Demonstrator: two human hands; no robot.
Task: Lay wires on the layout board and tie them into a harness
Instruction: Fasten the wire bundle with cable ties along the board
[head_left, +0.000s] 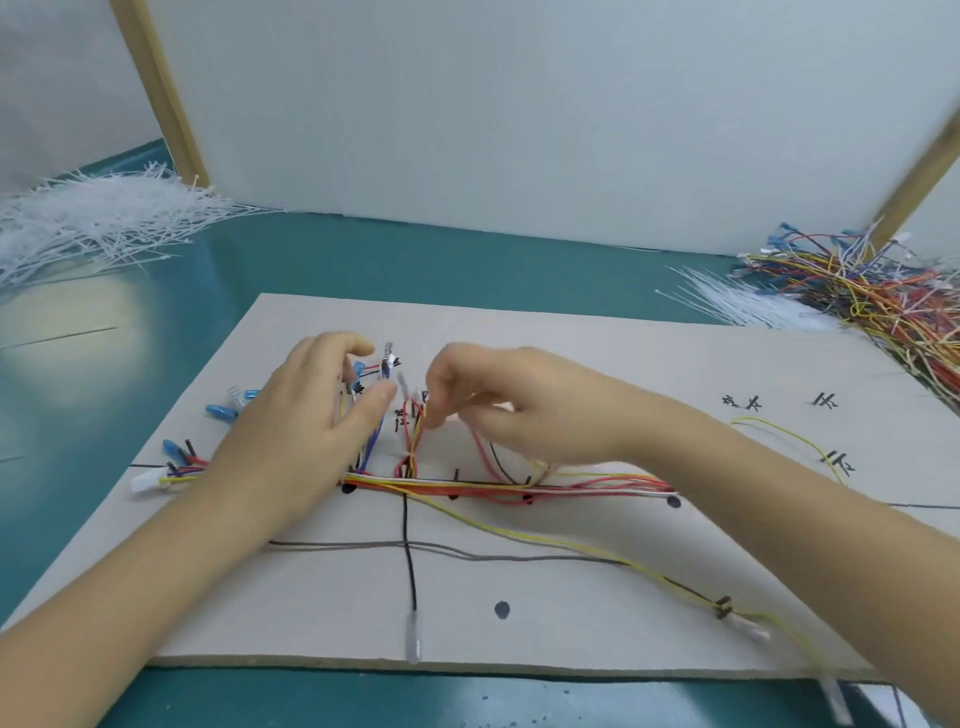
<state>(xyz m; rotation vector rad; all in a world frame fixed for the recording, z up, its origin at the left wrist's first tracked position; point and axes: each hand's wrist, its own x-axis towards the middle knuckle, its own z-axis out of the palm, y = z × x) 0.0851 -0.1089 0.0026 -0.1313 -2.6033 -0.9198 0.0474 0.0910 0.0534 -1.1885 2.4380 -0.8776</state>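
Routing branch wires mid-frame on the pale cardboard layout board: right hand pinches thin red wires, left hand hovers relaxed, fingers loose. Tying seems next, needing white plastic cable ties, upper left.

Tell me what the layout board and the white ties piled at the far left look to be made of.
Layout board: likely cardboard or fibreboard, matte beige, with a thin layered edge and marker lines drawn on it. White ties: probably nylon plastic, thin translucent strips with a slight sheen.
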